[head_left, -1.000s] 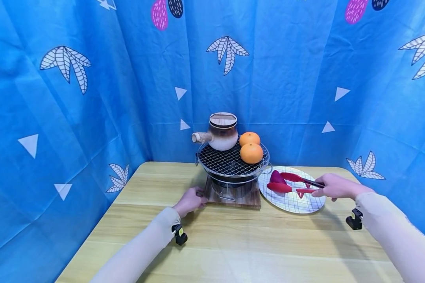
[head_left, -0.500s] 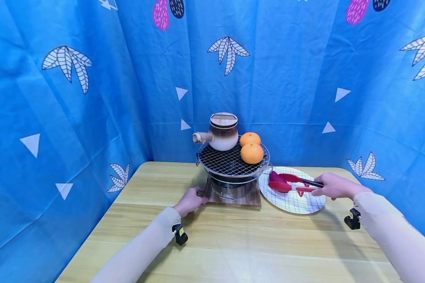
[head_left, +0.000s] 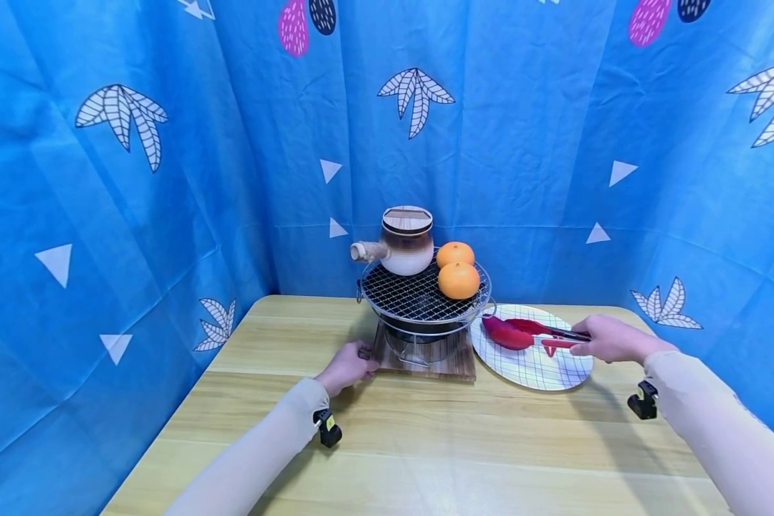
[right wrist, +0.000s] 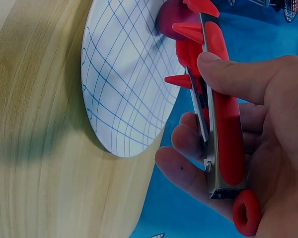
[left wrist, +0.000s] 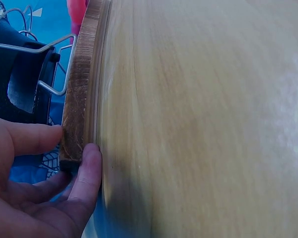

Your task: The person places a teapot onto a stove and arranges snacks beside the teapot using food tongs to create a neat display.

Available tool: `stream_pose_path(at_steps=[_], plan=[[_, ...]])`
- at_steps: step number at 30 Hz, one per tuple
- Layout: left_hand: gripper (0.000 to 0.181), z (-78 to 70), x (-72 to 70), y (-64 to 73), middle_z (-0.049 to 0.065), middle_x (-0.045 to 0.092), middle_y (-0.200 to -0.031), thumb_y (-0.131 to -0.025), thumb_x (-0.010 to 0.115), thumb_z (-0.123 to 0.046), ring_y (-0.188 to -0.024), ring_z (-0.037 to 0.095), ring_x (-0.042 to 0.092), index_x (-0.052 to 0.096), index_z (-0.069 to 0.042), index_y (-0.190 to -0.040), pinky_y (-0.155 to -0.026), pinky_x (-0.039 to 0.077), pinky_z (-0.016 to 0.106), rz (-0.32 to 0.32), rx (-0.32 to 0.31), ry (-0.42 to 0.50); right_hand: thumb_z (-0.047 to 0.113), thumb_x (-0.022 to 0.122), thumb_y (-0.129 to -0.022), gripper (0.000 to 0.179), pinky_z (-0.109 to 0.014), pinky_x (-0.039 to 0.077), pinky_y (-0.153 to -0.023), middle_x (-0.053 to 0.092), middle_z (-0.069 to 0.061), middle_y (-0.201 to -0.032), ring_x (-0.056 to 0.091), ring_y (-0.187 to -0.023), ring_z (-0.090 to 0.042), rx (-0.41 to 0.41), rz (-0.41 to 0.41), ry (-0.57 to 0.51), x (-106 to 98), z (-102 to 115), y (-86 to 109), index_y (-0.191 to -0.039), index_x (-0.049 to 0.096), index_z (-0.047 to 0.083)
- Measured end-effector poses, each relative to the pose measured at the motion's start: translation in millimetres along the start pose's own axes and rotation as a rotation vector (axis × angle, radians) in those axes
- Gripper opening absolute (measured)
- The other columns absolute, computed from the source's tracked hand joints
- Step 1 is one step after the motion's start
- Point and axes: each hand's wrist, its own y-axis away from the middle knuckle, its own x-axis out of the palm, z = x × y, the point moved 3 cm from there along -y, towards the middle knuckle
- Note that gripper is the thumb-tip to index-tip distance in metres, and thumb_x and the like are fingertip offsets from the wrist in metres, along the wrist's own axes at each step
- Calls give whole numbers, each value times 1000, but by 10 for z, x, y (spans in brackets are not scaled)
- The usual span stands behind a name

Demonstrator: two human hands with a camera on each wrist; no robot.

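My left hand (head_left: pixel 347 367) pinches the left corner of a dark wooden board (head_left: pixel 454 368) under a small tabletop grill. In the left wrist view the thumb is on one face of the board (left wrist: pixel 78 99), with a fingertip against the other. My right hand (head_left: pixel 609 338) grips red-and-metal tongs (right wrist: pixel 226 139) by the handles. Their red heads are close together at a smooth purple-red lump (right wrist: pixel 170 21), partly hidden by them, over the far-left part of a white plate (head_left: pixel 542 374) with blue grid lines. The lump's kind is not clear.
On the grill's round wire rack (head_left: pixel 400 297) stand a lidded pot (head_left: pixel 406 247) with a side handle and two oranges (head_left: pixel 459 280), to the left of the plate. A blue patterned curtain (head_left: pixel 522 179) closes off the back and sides of the wooden table (head_left: pixel 438 444).
The tongs' heads have drawn together on the purple-red lump, which has shifted slightly left toward the plate's rim. My left hand has stayed at the board.
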Motion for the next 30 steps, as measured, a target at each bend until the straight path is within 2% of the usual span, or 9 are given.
stream_pose_path(at_steps=[3, 10, 17, 21, 30], plan=[[47, 8, -2, -4, 18, 67, -106, -90, 68, -3, -84, 23, 69, 51, 8, -133, -78, 61, 34, -3, -4, 3, 31, 72, -93, 50, -32, 52, -56, 66, -8, -97, 57, -70, -16, -20, -8, 13, -12, 4, 11, -124, 63, -8], [49, 23, 12, -16, 21, 68, -109, -89, 69, 0, -83, 23, 70, 51, 11, -133, -79, 61, 35, -2, 22, 17, 28, 73, -91, 36, -28, 46, -58, 66, 0, -85, 55, -70, -14, -76, -40, 43, -31, 6, 32, -112, 71, -1], [48, 23, 15, -13, 21, 67, -109, -89, 69, 0, -83, 22, 69, 51, 11, -132, -79, 61, 34, -6, 19, 21, 26, 75, -89, 43, -28, 46, -56, 68, -2, -88, 55, -67, -14, -79, -53, 44, -81, -1, 91, -116, 69, -6], [45, 29, 21, -23, 21, 68, -106, -89, 69, 0, -80, 22, 69, 52, 12, -129, -76, 61, 33, -5, 34, 18, 29, 76, -88, 49, -28, 45, -59, 69, -4, -92, 56, -72, -15, -82, -67, 80, -110, -11, 122, -119, 67, -9], [44, 68, 20, -38, 19, 68, -107, -89, 69, -3, -78, 20, 68, 54, 9, -129, -73, 60, 30, -8, 25, 15, 26, 76, -89, 54, -30, 50, -50, 68, -7, -94, 57, -64, -15, -28, -42, 21, -70, -54, 169, -125, 62, -13]])
